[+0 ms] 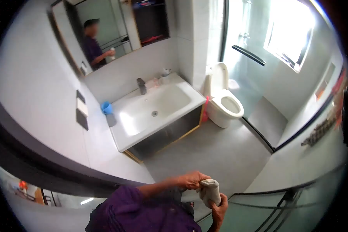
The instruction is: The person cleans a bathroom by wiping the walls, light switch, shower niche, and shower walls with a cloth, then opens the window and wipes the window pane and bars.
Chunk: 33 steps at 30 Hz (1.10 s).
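Presently, head view, sole entry.

Item: rolled cloth (210,192), off-white, apparently a thick bundle; held up between both hands, in front of the purple sleeve (121,203), above the grey floor (205,150).

Left hand (192,180): fingers closed on the upper end of the bundle.

Right hand (219,208): fingers curled around its lower side, thumb lying towards the near face.

Handling note, by judgement: grip at the two ends suits a soft roll; even pressure, hands kept steady relative to each other, and layers pressed together should prevent loosening or a hanging corner. Holding it well off the floor keeps it clean.

Surroundings: white washbasin surface (121,141), with dark faucet (142,86) at the back and blue cup (106,108) at its left edge, all well apart from the hands. Toilet (221,117), lid raised, beyond the basin. Mirror (114,29), showing a reflected person with a pale object in hand. Red bag (205,110), between basin cabinet and toilet; contents unclear.
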Tool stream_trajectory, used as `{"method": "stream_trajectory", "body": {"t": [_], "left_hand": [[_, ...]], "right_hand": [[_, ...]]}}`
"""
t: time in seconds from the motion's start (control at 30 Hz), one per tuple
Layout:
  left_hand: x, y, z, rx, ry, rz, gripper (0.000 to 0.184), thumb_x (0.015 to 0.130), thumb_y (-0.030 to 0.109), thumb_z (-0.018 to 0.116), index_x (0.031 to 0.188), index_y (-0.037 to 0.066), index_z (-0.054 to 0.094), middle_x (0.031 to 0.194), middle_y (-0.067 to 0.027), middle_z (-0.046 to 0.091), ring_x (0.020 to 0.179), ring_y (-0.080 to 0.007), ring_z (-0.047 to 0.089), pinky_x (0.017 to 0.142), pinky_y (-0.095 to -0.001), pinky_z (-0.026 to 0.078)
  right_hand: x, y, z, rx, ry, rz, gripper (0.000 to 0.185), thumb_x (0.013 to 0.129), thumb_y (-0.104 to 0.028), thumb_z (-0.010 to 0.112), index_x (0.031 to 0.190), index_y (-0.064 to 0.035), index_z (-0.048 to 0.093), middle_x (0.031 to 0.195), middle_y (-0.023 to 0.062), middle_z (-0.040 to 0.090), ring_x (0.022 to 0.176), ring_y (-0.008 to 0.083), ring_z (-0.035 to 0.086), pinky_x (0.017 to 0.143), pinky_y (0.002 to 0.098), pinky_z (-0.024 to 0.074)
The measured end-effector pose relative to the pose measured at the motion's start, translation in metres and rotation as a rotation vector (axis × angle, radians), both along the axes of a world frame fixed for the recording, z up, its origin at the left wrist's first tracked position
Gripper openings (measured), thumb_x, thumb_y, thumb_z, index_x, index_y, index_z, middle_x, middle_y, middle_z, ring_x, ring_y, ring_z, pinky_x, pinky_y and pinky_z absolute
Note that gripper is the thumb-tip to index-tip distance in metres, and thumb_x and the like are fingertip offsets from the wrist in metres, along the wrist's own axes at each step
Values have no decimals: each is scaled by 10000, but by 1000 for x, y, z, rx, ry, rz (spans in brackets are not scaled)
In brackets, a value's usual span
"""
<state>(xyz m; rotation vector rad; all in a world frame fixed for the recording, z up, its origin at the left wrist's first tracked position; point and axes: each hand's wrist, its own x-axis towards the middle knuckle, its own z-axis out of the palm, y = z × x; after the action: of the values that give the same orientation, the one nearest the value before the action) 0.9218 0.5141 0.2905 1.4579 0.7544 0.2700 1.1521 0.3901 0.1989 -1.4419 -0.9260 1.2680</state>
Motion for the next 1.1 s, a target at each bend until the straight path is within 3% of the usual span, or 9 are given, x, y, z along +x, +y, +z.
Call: {"method": "stream_trajectory", "body": {"t": [0.27,0.4,0.57,0.63,0.77,0.87,0.97,1.0,1.1], "left_hand": [[-37,-14,-31,-77,-114,223,443,808,47,665,1247,26,608,1187,-135,654,1090,-222,595,942,-367,475],[-61,-17,-20,-22,-161,403,396,830,65,659,1222,24,613,1135,-121,668,1049,-207,609,890,-365,493],[-89,-5,-21,-43,-156,460,349,854,140,694,1183,38,635,1045,-111,703,955,-216,640,814,-384,499],[-103,5,-68,154,-15,485,317,859,166,709,1140,37,638,1021,-147,704,915,-244,660,779,-394,506],[-146,16,-42,338,439,414,244,853,141,700,1061,32,634,986,-195,698,895,-325,679,738,-430,521],[-170,18,-47,538,717,346,212,847,123,670,1035,32,637,991,-177,697,919,-379,667,751,-477,524],[-172,16,-63,588,713,415,134,808,107,638,928,64,679,841,-131,710,841,-339,702,699,-479,544],[-170,8,-67,642,716,490,235,796,118,655,1020,56,690,995,-145,716,945,-311,695,798,-410,551],[-168,-11,-87,622,594,518,239,798,117,652,1026,56,688,1002,-146,712,952,-312,690,804,-411,547]], "right_hand": [[0,40,-23,-131,20,435,393,781,-97,785,1107,27,603,974,82,651,923,168,623,816,334,520],[-9,69,-38,-14,158,357,258,854,-27,702,1088,9,601,951,35,637,866,128,590,833,301,493],[-47,113,-24,-29,-13,330,325,910,-67,693,1201,33,590,1056,63,626,979,154,589,911,311,480],[-68,128,-37,-16,-43,249,380,945,-104,677,1280,39,570,1138,94,627,1051,177,592,944,327,476],[-138,168,8,150,-313,343,475,971,-137,649,1387,42,505,1361,216,570,1244,290,570,1010,391,477],[-212,195,42,246,-185,507,432,988,-121,601,1388,18,516,1360,206,576,1262,308,560,1021,403,469],[-291,206,77,456,-202,743,404,961,-35,583,1362,-6,545,1333,172,600,1238,290,577,1018,382,470],[-315,207,90,530,-179,826,388,964,-31,574,1351,-11,556,1292,158,622,1180,269,594,988,374,476],[-373,196,131,520,-66,1052,365,954,-17,573,1319,-4,570,1230,157,647,1081,253,619,924,367,496]]}}
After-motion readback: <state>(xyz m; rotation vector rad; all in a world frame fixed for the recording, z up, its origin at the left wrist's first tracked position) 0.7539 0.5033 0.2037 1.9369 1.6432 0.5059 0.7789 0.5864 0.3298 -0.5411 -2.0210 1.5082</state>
